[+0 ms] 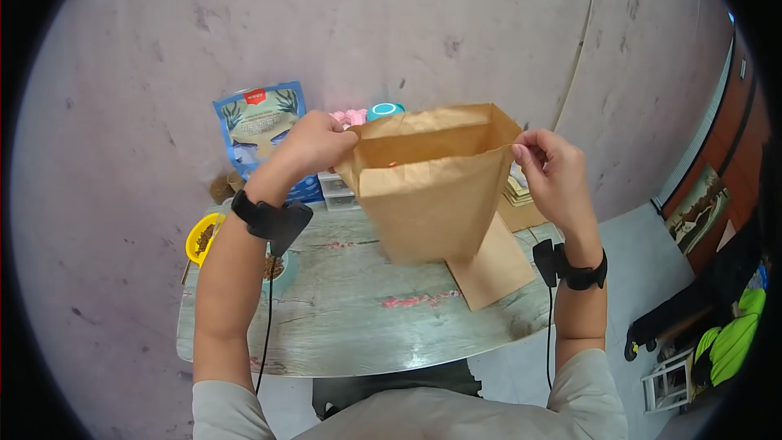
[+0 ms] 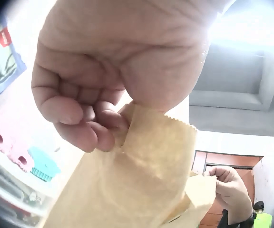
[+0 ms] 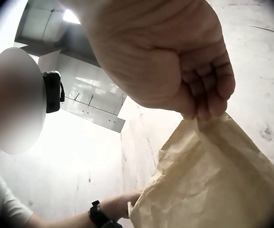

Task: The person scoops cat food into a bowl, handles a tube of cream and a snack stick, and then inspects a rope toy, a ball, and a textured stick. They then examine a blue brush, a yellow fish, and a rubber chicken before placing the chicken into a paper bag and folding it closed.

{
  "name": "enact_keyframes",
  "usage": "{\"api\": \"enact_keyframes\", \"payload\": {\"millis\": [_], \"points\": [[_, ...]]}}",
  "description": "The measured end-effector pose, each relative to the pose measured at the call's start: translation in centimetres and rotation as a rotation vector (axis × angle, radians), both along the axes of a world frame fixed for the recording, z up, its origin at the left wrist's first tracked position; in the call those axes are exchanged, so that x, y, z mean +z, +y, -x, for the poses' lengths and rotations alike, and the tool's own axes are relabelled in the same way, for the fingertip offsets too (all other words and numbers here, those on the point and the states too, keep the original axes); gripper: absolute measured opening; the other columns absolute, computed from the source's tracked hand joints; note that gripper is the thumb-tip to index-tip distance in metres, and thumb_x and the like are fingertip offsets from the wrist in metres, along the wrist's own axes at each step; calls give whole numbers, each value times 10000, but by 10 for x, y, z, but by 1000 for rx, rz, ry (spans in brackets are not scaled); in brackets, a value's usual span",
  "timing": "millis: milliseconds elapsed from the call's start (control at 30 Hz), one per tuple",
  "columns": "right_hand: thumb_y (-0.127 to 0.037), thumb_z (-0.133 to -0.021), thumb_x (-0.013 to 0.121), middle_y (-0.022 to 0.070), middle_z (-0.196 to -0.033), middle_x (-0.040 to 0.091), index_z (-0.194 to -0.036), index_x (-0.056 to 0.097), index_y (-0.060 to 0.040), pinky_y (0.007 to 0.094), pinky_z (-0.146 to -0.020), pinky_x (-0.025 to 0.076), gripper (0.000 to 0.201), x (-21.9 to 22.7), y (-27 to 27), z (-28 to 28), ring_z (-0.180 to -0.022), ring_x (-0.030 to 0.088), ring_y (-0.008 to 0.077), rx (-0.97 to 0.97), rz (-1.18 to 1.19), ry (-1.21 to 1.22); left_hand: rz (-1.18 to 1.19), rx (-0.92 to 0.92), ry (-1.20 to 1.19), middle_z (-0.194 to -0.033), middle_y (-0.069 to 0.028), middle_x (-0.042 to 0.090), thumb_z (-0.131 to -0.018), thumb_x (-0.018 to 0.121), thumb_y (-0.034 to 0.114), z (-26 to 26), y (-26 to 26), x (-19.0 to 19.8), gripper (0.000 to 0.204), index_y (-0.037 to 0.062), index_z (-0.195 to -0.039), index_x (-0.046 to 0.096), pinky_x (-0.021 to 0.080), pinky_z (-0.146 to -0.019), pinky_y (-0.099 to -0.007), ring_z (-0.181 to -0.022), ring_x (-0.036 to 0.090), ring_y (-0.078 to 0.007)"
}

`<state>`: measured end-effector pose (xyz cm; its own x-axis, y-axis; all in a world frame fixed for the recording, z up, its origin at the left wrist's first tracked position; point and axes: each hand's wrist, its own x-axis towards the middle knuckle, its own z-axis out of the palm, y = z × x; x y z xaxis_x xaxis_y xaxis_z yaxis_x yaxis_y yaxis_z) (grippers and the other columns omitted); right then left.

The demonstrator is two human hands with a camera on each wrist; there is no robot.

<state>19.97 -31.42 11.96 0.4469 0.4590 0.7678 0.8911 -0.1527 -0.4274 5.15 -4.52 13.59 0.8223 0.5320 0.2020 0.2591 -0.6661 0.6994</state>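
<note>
A brown paper bag [image 1: 432, 208] hangs above the table with its mouth spread wide. My left hand [image 1: 320, 143] pinches the left corner of its rim; in the left wrist view the thumb and curled fingers [image 2: 87, 135] grip the zigzag-cut edge. At the opposite corner my right hand [image 1: 558, 175] pinches the rim between thumb and fingertips, seen close in the right wrist view over the crumpled paper [image 3: 208, 175]. A small orange spot shows inside the mouth. Beneath the bag, a flat folded paper bag [image 1: 497, 269] lies on the table [image 1: 342, 326].
A blue pet-food pouch [image 1: 261, 126] stands at the back left. Nearby are a yellow bowl [image 1: 194, 243] and a pale green bowl [image 1: 285, 275], both with brown kibble. White drawers [image 1: 336, 191] stand behind the bag, with pink and turquoise items near them. Folded paper [image 1: 516, 193] is stacked at right.
</note>
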Motion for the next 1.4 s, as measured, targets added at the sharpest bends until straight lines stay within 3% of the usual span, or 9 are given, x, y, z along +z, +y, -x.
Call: {"api": "enact_keyframes", "payload": {"millis": [300, 367, 400, 467, 500, 667, 1000, 1200, 1400], "points": [[-51, -818, 607, 93, -660, 578, -824, 601, 1, 260, -494, 409, 53, -27, -9, 19, -535, 520, 147, 81, 57, 42, 163, 9, 90, -633, 9, 570, -791, 600, 279, 47, 4, -36, 286, -2, -760, 646, 412, -562, -236, -587, 503, -67], [-24, -813, 608, 76, -684, 588, -816, 594, 10, 251, -502, 411, 37, -30, -16, 28, -563, 532, 131, 130, 7, 77, 452, -205, -229, -874, -69, 619, -767, 657, 402, 64, -6, -47, 402, 6, -832, 623, 465, -708, -271, -824, 565, -110], [-24, -813, 608, 76, -684, 588, -816, 594, 10, 251, -502, 411, 37, -30, -20, 31, -563, 532, 131, 129, 5, 78, 451, -206, -227, -874, -69, 619, -767, 657, 402, 70, -9, -58, 402, 6, -832, 623, 465, -708, -271, -824, 565, -110], [7, -797, 612, 75, -704, 595, -805, 593, 10, 252, -513, 416, 21, -30, -25, 38, -585, 542, 141, 190, 9, 56, 325, -444, -445, -1212, -122, 490, -752, 676, 478, 79, -9, -81, 528, 33, -1015, 572, 406, -924, -328, -1100, 478, -165], [7, -797, 612, 75, -704, 595, -805, 593, 10, 252, -513, 416, 21, -30, -26, 40, -585, 542, 141, 191, 11, 61, 342, -501, -415, -1317, -134, 372, -721, 734, 390, 80, -9, -87, 539, 55, -1085, 519, 338, -1012, -367, -1203, 403, -214], [36, -780, 611, 76, -728, 600, -792, 587, 9, 260, -543, 434, 38, -32, -24, 48, -637, 560, 173, 302, -9, 31, 269, -377, -455, -1332, -128, 378, -645, 816, 252, 55, -22, -120, 597, 89, -1088, 450, 315, -1027, -378, -1259, 368, -237], [25, -783, 616, 84, -742, 602, -799, 588, 15, 266, -577, 446, 34, -37, -20, 44, -649, 569, 184, 328, 15, 46, 657, -410, -513, -1308, -141, 401, -744, 749, 154, -6, -18, -149, 518, 75, -1131, 413, 329, -1019, -377, -1224, 401, -211], [-13, -807, 612, 86, -743, 603, -817, 587, 20, 264, -615, 451, 43, -43, -14, 40, -670, 572, 173, 346, 42, 180, 871, -512, -110, -1218, -91, 495, -892, 559, 378, -44, -18, -181, 482, 80, -1246, 422, 366, -966, -314, -1156, 462, -169], [-41, -823, 610, 74, -742, 608, -839, 594, 15, 257, -619, 446, 61, -45, -13, 33, -677, 568, 148, 351, 43, 252, 691, -531, 87, -1105, -46, 559, -899, 534, 432, -67, -37, -189, 467, 48, -1165, 522, 400, -898, -283, -1051, 499, -125]]}}
